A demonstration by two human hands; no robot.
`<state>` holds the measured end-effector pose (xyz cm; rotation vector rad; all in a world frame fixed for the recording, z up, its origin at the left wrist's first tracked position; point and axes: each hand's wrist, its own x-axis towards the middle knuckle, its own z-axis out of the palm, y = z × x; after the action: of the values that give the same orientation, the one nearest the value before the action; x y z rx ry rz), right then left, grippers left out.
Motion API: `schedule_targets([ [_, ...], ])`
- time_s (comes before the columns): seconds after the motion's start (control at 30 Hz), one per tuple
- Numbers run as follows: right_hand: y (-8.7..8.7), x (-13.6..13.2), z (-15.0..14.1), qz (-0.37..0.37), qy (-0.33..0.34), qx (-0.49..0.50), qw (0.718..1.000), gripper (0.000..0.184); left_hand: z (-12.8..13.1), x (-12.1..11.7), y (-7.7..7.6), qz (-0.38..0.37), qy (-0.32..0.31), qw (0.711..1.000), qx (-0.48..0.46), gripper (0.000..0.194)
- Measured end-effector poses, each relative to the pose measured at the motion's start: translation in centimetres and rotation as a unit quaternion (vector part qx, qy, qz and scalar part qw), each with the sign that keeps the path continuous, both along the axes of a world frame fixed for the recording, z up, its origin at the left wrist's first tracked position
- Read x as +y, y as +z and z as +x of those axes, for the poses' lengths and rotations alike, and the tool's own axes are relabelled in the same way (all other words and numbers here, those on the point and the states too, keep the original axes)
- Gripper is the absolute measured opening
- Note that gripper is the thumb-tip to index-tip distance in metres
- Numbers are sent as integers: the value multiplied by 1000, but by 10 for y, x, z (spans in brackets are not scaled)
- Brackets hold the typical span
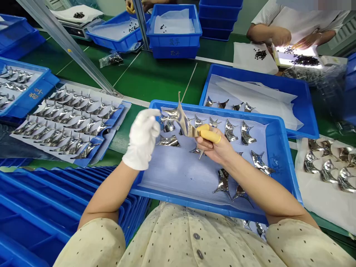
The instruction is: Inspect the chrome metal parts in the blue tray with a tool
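My right hand (213, 142), with yellow finger cots, grips a shiny, curved, pointed metal piece (182, 118) by its lower right end. A thin grey rod (201, 154) sticks out below that hand; its other end is hidden. My left hand (145, 135), in a white glove, is beside the piece's left point. Its index finger reaches out and the other fingers are curled, with nothing visible in them. Both hands are over a blue tray (172, 200) lined with white sheet, where several similar metal pieces (260, 162) lie.
At left, a rack (63, 124) holds rows of metal pieces beside another blue tray (30, 92). Stacked blue trays (55, 207) stand lower left. More pieces lie on a white sheet (325, 200) at right. Across the green table, a co-worker's hands (282, 37) are above small dark parts.
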<state>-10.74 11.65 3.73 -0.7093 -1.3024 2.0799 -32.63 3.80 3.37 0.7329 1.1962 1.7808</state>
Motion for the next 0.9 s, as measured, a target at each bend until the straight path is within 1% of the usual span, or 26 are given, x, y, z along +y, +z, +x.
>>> schedule_targets([
  [0.03,-2,-3,1,72,5,-30,997,29,-10,-1,1,29,56,998,-6,23],
  [0.07,-4,-8,2,153,25,-68,986,21,-20,-2,2,55,101,993,-14,22],
  [0.1,-7,-15,1,234,61,-110,964,13,-28,-3,3,76,133,988,-21,22],
  [0.13,-11,-23,-1,306,107,-158,933,5,-35,-4,3,88,149,985,-27,21],
  [0.17,-14,-33,-4,364,158,-208,894,3,-39,-6,3,94,151,984,-28,20],
  [0.2,-18,-42,-8,405,206,-258,853,6,-41,-6,2,95,144,985,-26,19],
  [0.27,-24,-60,-19,446,275,-349,777,11,-41,-6,-2,88,116,989,-8,20],
  [0.3,-27,-67,-25,454,291,-381,751,12,-40,-6,-4,82,104,991,3,20],
  [0.33,-29,-74,-32,457,297,-401,737,14,-38,-4,-5,79,97,992,10,21],
  [0.37,-30,-79,-38,457,296,-410,732,15,-37,-3,-7,77,93,993,12,21],
  [0.4,-32,-84,-44,454,292,-413,733,17,-36,-1,-7,76,90,993,6,21],
  [0.43,-34,-87,-50,447,290,-408,741,19,-35,1,-7,77,88,993,-8,19],
  [0.5,-38,-90,-58,417,305,-365,775,25,-34,2,-4,84,84,992,-53,12],
  [0.57,-40,-86,-59,381,322,-295,815,34,-32,1,2,89,79,988,-97,4],
  [0.6,-40,-79,-55,368,319,-265,832,35,-31,0,5,91,80,986,-116,8],
  [0.63,-38,-70,-48,362,310,-249,843,32,-30,-1,8,91,82,984,-131,13],
  [0.67,-35,-59,-37,363,294,-254,847,26,-29,-3,10,90,82,982,-142,17],
  [0.7,-31,-47,-22,367,279,-279,842,19,-27,-4,12,90,80,982,-147,18],
  [0.73,-26,-35,-5,373,275,-322,825,13,-25,-5,13,92,75,982,-148,19],
  [0.77,-22,-25,13,383,274,-381,796,10,-24,-5,12,94,66,983,-146,18],
  [0.83,-14,-13,51,404,293,-498,709,12,-19,-4,8,96,37,985,-135,13],
  [0.87,-13,-12,68,410,304,-544,665,17,-17,-3,6,94,21,987,-126,10],
  [0.9,-13,-13,82,416,316,-576,628,25,-14,-1,3,92,5,989,-115,6],
])
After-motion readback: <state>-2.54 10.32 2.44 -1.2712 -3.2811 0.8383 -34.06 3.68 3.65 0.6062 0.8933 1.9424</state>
